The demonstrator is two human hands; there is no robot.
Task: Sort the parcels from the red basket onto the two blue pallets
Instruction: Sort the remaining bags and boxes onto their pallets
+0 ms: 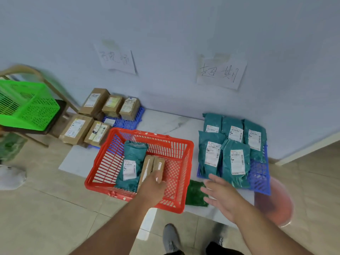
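Observation:
The red basket (171,144) stands on the floor in the middle. Inside it lie a teal bag parcel (131,162) and two brown box parcels (153,165) side by side. My left hand (153,188) reaches into the basket and rests on the near end of the boxes; whether it grips them I cannot tell. My right hand (220,196) hovers open to the right of the basket, holding nothing. The left blue pallet (127,122) carries several brown boxes (93,102). The right blue pallet (259,177) carries several teal bags (236,159).
A green basket (24,105) sits on a wooden chair (55,115) at the left. Two handwritten paper signs (220,72) hang on the wall above the pallets. A green cloth (196,194) lies beside the red basket. My shoes (171,238) are at the bottom.

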